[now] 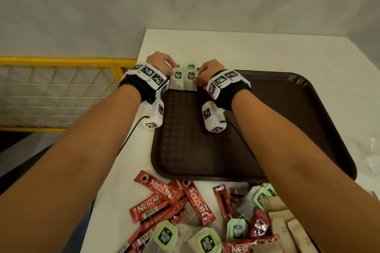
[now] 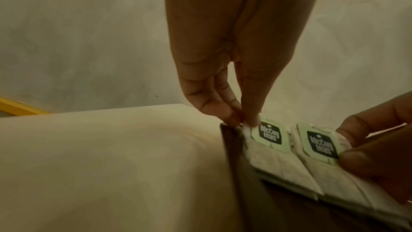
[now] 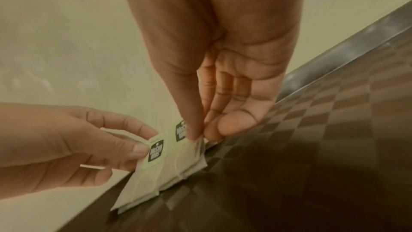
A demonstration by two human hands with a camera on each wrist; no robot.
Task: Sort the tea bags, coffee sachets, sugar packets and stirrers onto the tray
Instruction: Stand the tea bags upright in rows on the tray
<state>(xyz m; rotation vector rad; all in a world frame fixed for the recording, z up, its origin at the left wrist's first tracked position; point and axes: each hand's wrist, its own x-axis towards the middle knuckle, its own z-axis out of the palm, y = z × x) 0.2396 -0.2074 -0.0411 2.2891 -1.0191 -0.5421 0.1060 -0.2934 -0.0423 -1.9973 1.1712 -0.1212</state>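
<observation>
Two hands square up tea bags at the tray's far left corner.

At upper centre of the head view, the left hand (image 1: pixel 162 63) pinches the left tea bag (image 1: pixel 177 80) between thumb and fingertips, while the right hand (image 1: pixel 209 72) pinches the right tea bag (image 1: pixel 191 81), probably to line them up in a neat row against the tray (image 1: pixel 287 129) rim. Coffee sachets (image 1: pixel 164 197), more tea bags and brown packets (image 1: pixel 281 217) wait unsorted at the frame's bottom.
</observation>
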